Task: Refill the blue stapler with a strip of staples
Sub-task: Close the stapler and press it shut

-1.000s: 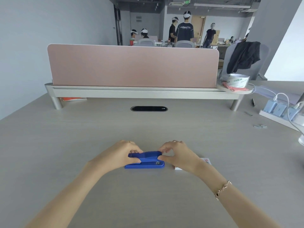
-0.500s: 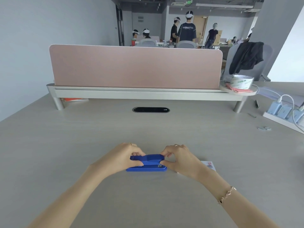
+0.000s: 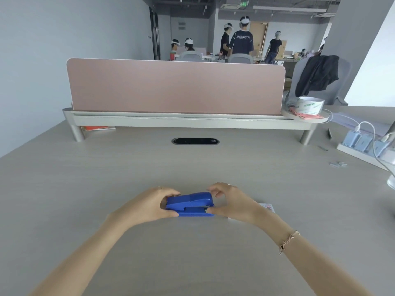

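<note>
Both hands met at the stapler (image 3: 190,204), which lay flat on the tabletop (image 3: 64,189) near its front edge, about midway along, with its top closed down. From the left, the left hand (image 3: 149,205) was clamped on the stapler's left end, thumb along the near side and fingers curled over the far side. The right hand (image 3: 232,202) sat at the right end, its thumb touching the near corner of the base; its fingers (image 3: 214,189) were spread and hung just above the nose, and I could not tell whether they touched it. A bracelet (image 3: 288,242) hung on that wrist.

Behind the right hand, a small white box (image 3: 267,207) with red print lay on the tabletop, mostly hidden by the wrist. Further right, toward the right edge, a few loose strips (image 3: 338,164) of staples lay well apart from the stapler. Beyond them, near the far right corner, chargers (image 3: 361,144) stood plugged into a white power strip. Along the far edge ran a pink divider (image 3: 175,86).
</note>
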